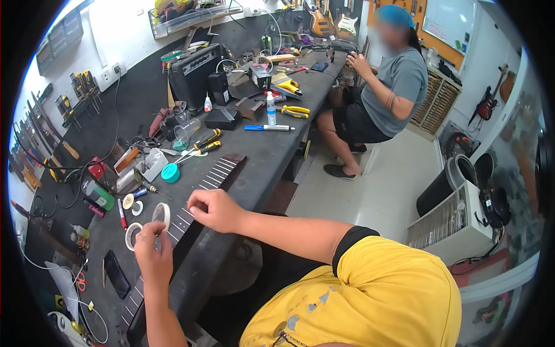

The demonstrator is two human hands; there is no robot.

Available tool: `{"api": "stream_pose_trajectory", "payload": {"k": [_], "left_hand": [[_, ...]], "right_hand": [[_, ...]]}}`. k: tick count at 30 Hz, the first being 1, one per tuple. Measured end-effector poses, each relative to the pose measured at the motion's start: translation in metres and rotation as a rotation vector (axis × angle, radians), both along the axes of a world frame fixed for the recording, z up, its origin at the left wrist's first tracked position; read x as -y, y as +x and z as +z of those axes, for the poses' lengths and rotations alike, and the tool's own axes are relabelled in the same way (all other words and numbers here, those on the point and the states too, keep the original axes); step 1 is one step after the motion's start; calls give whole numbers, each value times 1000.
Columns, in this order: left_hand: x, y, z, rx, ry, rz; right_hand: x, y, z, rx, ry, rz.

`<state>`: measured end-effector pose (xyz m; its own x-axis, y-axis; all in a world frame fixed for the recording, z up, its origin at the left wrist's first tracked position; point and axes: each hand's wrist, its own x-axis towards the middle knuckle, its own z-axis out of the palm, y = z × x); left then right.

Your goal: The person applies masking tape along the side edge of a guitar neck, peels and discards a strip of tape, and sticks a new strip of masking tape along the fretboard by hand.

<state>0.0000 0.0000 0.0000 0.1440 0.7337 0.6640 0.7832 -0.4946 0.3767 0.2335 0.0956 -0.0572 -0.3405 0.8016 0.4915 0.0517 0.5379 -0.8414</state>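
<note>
A long dark guitar fretboard with pale fret lines lies along the front edge of the workbench. My left hand is over its nearer half, fingers bent around the lower edge of an upright roll of tape. Farther along the board, my right hand is closed, its fingertips at the frets; anything between them is too small to make out. Another pale tape roll lies on the bench just left of my left hand.
A phone lies at the lower left. Screwdrivers, a teal container, a blue marker, a small bottle and yellow pliers lie beyond the hands. A co-worker sits at the bench's far end.
</note>
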Motion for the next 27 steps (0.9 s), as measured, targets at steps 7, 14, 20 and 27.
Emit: {"api": "stream_pose_trajectory", "payload": {"k": [7,14,20,27], "left_hand": [[3,14,-33,-16,82,-4],[7,11,-24,0,112,-5],[4,19,-31,17,103,-45],[3,17,-31,75,77,-1]], "right_hand": [[-2,7,-13,-65,-101,-71],[-1,5,-11,19,-47,-41],[-1,5,-11,-11,-26,-4],[10,-13,-1,-51,34,-23]]}}
